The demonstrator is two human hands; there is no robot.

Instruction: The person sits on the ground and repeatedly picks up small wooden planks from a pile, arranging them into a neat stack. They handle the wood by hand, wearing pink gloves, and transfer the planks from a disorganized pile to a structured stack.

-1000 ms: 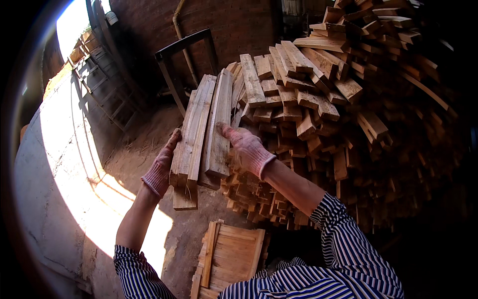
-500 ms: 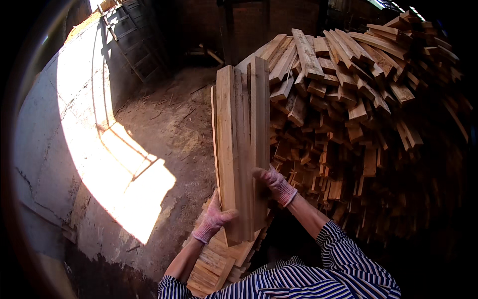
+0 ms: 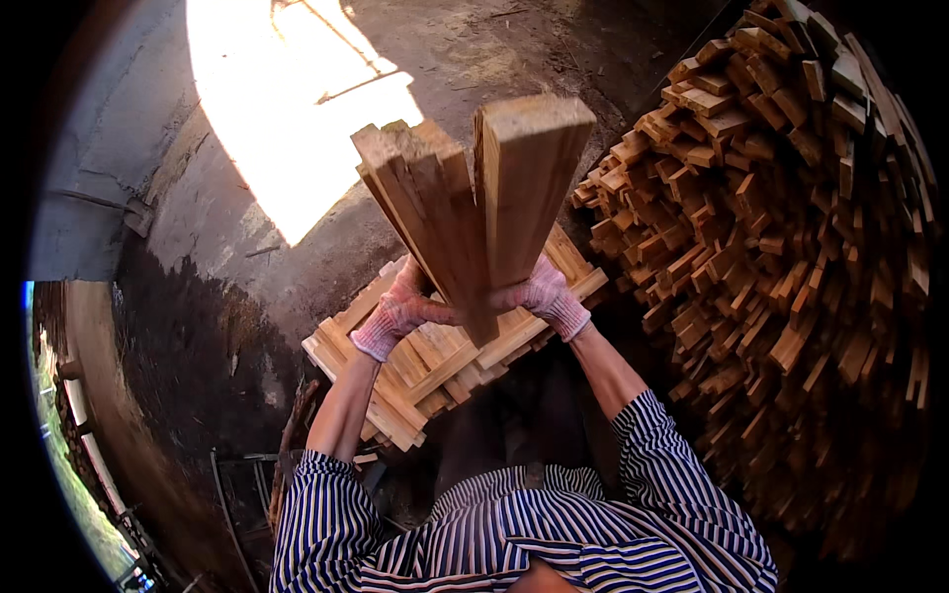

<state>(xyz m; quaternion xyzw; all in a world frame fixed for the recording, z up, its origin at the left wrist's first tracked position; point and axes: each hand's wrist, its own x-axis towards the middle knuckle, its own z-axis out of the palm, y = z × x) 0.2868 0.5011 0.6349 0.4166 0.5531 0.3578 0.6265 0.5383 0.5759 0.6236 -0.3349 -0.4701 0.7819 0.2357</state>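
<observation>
Long, rectangular brown wooden planks (image 3: pixel 534 183), roughly upright above the low stack of pale wooden slats (image 3: pixel 435 361) — gripped between the pink-gloved left hand (image 3: pixel 400 314) and pink-gloved right hand (image 3: pixel 547 298), presumably so opposed pressure binds them.

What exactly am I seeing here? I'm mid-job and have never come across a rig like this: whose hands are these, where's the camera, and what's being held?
There's no machine here, just a person in a striped shirt. The camera sits on the head and looks down, so the picture's left is the person's left; the wide lens bends straight edges near its rim.

The left hand and right hand, both in pinkish gloves, hold a bundle of wooden boards between them, ends tilted up toward the camera. Beneath lies a low stack of wood pieces; whether the bundle touches it, I can't tell. A large woodpile fills the right side.
</observation>
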